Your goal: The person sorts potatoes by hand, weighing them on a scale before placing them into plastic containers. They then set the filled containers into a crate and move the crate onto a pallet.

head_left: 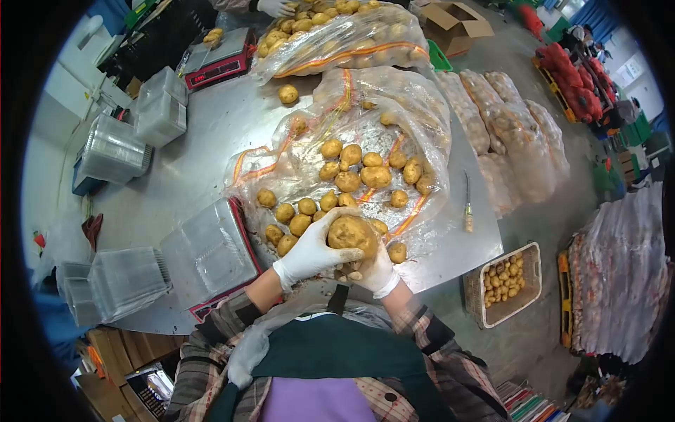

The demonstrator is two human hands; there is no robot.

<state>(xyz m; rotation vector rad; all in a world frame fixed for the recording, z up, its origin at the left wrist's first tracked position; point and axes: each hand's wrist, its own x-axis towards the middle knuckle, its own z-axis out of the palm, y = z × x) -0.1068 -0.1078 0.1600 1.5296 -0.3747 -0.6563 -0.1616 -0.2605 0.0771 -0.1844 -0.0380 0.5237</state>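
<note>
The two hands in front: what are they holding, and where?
A big potato: the left hand holds its left side, and the right hand holds its lower right side.

Open cardboard box (pixel 450 29); red sacks (pixel 568 83) piled on yellow pallet (pixel 553 89).

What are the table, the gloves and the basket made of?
The table looks like smooth metal, perhaps steel: grey with blurry shine. The gloves seem thin, smooth, white rubber or plastic, fitting closely. The basket is probably dull plastic: pale, stiff-looking walls.
</note>
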